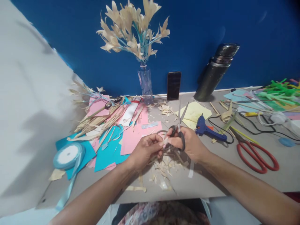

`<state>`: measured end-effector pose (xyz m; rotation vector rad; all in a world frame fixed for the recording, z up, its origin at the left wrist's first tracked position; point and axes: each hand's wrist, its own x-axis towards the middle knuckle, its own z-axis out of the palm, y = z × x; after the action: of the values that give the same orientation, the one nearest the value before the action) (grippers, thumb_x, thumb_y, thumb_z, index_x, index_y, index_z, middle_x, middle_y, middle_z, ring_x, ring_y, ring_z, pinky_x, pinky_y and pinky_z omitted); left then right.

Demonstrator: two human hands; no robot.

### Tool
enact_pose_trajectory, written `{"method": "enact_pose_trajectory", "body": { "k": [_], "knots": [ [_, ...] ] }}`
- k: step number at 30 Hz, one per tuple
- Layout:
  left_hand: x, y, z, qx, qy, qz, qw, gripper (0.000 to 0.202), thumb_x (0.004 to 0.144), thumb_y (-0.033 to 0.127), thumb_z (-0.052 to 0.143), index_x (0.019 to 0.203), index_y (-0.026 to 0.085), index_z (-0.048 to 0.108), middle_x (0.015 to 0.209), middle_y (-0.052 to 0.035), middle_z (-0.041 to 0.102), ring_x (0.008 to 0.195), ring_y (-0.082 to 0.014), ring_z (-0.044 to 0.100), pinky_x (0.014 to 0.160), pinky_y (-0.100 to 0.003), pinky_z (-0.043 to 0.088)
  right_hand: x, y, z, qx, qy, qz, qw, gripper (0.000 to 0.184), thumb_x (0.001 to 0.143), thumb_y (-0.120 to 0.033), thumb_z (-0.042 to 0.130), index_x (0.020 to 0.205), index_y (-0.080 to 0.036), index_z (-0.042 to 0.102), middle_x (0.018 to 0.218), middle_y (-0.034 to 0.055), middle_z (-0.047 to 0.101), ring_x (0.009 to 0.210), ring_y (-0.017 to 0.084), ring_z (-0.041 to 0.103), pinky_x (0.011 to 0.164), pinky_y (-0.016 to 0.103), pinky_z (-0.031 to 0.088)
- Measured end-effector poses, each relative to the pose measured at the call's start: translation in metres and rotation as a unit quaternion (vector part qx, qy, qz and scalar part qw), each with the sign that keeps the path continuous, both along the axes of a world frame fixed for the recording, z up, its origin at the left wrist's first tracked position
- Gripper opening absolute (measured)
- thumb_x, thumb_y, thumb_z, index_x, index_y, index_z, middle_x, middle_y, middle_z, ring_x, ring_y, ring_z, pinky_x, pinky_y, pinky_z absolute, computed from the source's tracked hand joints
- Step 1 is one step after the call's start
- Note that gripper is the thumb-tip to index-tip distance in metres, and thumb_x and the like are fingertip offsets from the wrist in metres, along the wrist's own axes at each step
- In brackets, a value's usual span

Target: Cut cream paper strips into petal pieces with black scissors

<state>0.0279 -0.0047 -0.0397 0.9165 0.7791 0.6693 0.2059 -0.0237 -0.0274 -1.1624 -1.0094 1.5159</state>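
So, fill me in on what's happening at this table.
The person's right hand grips black-handled scissors, blades pointing away, while the left hand pinches a pale strip by the handles. Beneath them, pale trimmings lie on the grey table. To the right, red scissors and a blue glue gun lie untouched.

Phone (173, 85) right of vase (145, 84), flask (215, 73) further right

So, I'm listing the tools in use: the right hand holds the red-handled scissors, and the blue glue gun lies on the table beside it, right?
Not quite: the head view shows the right hand holding black-handled scissors; the red-handled scissors lie unheld on the table farther right. The blue glue gun does lie on the table beside that hand.
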Motion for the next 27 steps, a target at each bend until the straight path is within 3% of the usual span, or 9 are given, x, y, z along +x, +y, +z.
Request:
{"method": "enact_pose_trajectory", "body": {
  "k": [5,9,13,17,19,24,27],
  "knots": [
    [-0.002,-0.001,0.001,0.050,0.057,-0.033,0.997,0.024,0.078,0.032,0.074,0.076,0.015,0.056,0.057,0.0015,0.057,0.050,-0.0078,0.051,0.051,-0.020,0.037,-0.002,-0.003,-0.001,0.000,-0.001,0.026,1.000,0.024,0.060,-0.018,0.079,0.076,-0.016,0.061,0.059,-0.0062,0.055,0.052,0.008,0.047,0.050,0.020,0.037],
    [-0.006,-0.001,0.006,0.065,0.073,-0.061,0.993,0.029,0.078,0.039,0.073,0.078,0.015,0.056,0.059,0.0009,0.058,0.052,-0.0089,0.052,0.053,-0.021,0.038,-0.002,-0.001,0.003,-0.034,0.076,0.063,0.995,0.021,0.062,-0.022,0.077,0.071,-0.016,0.059,0.056,-0.0057,0.051,0.049,0.008,0.042,0.046,0.020,0.032],
    [-0.010,0.010,0.016,0.086,0.101,-0.038,0.990,0.030,0.077,0.039,0.073,0.075,0.015,0.056,0.058,-0.0003,0.060,0.052,-0.0088,0.052,0.053,-0.021,0.039,0.013,0.010,0.014,-0.009,0.202,-0.015,0.979,0.021,0.062,-0.021,0.078,0.071,-0.016,0.059,0.055,-0.0089,0.037,0.047,0.005,0.025,0.043,0.018,0.022],
    [-0.001,0.045,0.032,0.121,0.161,-0.002,0.980,0.025,0.076,0.036,0.072,0.075,0.015,0.058,0.059,0.0001,0.060,0.050,-0.0096,0.053,0.051,-0.022,0.040,0.032,0.020,0.024,0.009,0.282,-0.100,0.954,0.026,0.061,-0.018,0.080,0.074,-0.017,0.058,0.063,-0.0077,0.039,0.050,0.005,0.022,0.042,0.016,0.021],
    [0.012,0.070,0.037,0.194,0.221,0.026,0.955,0.018,0.074,0.029,0.071,0.071,0.014,0.061,0.059,-0.0001,0.060,0.050,-0.0085,0.051,0.052,-0.021,0.040,0.036,0.021,0.024,0.004,0.292,-0.099,0.951,0.028,0.061,-0.020,0.082,0.074,-0.016,0.057,0.066,-0.0064,0.043,0.050,0.004,0.022,0.042,0.015,0.021],
    [0.054,0.130,0.028,0.258,0.304,0.080,0.914,0.004,0.071,0.016,0.066,0.072,0.013,0.066,0.054,-0.0004,0.060,0.047,-0.0096,0.049,0.049,-0.022,0.036,0.032,0.019,0.024,0.015,0.249,-0.072,0.966,0.028,0.064,-0.026,0.080,0.069,-0.015,0.055,0.062,-0.0064,0.041,0.051,0.005,0.025,0.043,0.017,0.020],
    [0.066,0.150,0.023,0.267,0.323,0.088,0.904,0.012,0.068,0.009,0.061,0.078,0.012,0.068,0.059,-0.0023,0.064,0.047,-0.0108,0.051,0.048,-0.023,0.034,0.032,0.021,0.026,0.047,0.211,-0.088,0.972,0.028,0.063,-0.029,0.080,0.068,-0.015,0.056,0.057,-0.0076,0.039,0.050,0.005,0.026,0.043,0.018,0.020]
  ]
}}
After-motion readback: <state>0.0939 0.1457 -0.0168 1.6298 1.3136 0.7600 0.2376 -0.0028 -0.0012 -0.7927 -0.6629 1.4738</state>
